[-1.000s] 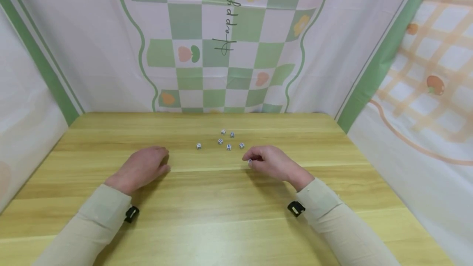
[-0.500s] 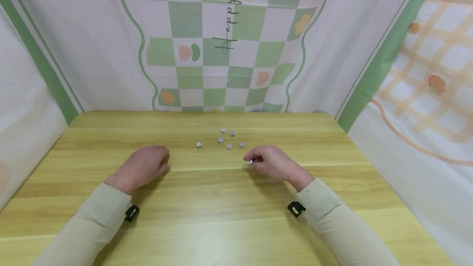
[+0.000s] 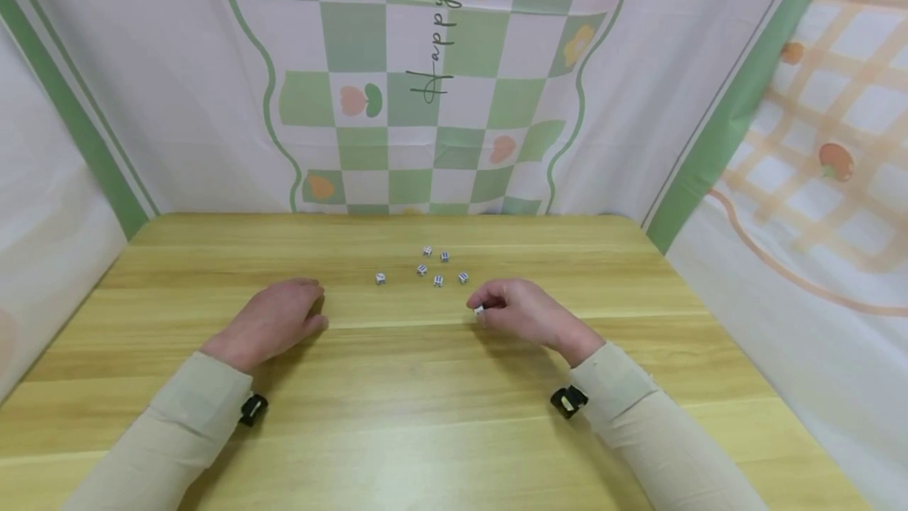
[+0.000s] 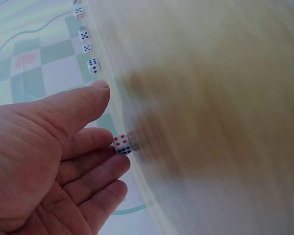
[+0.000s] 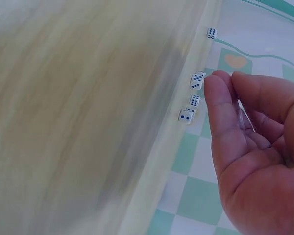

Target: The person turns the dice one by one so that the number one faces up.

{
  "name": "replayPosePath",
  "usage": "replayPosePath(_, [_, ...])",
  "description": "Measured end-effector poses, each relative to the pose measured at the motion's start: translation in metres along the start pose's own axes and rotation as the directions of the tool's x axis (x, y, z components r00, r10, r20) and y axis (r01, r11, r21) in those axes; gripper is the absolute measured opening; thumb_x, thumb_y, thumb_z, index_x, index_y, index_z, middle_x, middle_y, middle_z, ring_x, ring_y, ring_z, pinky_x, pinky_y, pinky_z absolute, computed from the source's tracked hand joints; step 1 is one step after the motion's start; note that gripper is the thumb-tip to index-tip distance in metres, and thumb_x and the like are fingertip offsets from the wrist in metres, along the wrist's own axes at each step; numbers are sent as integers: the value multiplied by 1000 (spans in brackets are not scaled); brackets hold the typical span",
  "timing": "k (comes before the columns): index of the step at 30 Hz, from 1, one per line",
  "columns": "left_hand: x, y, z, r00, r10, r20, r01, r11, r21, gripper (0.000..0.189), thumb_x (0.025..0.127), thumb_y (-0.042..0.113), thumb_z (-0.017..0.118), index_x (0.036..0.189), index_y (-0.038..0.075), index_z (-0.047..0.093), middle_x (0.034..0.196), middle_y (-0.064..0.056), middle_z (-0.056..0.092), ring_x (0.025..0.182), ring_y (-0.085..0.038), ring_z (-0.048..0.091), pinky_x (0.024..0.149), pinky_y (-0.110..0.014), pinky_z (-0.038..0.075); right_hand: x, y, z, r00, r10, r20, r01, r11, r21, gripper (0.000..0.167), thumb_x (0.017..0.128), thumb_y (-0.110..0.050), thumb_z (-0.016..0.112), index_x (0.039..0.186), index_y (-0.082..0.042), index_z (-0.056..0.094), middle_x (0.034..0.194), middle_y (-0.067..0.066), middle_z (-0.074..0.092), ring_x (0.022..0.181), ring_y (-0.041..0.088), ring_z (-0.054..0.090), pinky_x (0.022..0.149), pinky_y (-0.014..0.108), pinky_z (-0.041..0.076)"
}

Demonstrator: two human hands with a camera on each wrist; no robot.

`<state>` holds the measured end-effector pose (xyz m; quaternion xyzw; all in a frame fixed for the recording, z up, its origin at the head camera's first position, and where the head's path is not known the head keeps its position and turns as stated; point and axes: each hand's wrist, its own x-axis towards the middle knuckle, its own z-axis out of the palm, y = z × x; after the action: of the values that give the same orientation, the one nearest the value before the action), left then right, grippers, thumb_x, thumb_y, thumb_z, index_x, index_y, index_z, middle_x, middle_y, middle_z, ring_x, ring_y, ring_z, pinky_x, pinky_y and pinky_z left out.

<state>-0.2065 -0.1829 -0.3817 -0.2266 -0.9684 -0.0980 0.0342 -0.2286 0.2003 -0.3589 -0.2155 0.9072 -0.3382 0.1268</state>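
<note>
My right hand (image 3: 521, 312) pinches a small white die (image 3: 478, 309) between thumb and fingers, a little above the table; in the right wrist view the hand (image 5: 264, 147) hides that die. Toward the left, my left hand (image 3: 273, 318) rests on the wooden table (image 3: 397, 400) with fingers relaxed, holding nothing. The nearest die (image 3: 380, 278) to it lies apart, beyond its fingertips. In the left wrist view a die (image 4: 121, 144) with red and blue pips shows behind the left fingers. Several more white dice, such as one die (image 3: 437, 281), form a loose cluster at the table's middle.
Behind the table hangs a cloth (image 3: 411, 101) with a green and white check print. A second cloth (image 3: 816, 203) with an orange grid hangs at the right. Each wrist bears a black strap device, such as the right one (image 3: 569, 401).
The die in my right fingers has turned a little, and more of it shows than one second ago. My left hand and the dice on the table have kept their places.
</note>
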Motion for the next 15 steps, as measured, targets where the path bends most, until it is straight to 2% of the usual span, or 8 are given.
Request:
replayPosePath(7, [0,0,1,1000,-1,3,1,1000,1,29,97,22,75,110,-3,70,119,-23,71,111,-40,69,97,-52,55,1,0,0,997,77,29,-81,982,171,32,96,-17,73,126,-5,72,116,8,72,105,19,62,91,33,52])
replayPosePath(11, [0,0,1,1000,-2,5,2,1000,-3,28,97,23,75,109,-2,70,119,-23,71,111,-40,68,97,-53,55,2,1,1,996,75,47,-84,964,253,34,96,-16,73,127,-1,70,115,9,71,104,20,62,90,31,54])
replayPosePath(15, [0,0,1,1000,-4,11,4,1000,-3,26,97,23,75,107,-1,70,117,-22,72,109,-39,69,96,-52,55,2,1,2,995,61,84,-87,931,353,36,98,-13,72,129,4,66,116,13,69,104,19,64,92,32,57])
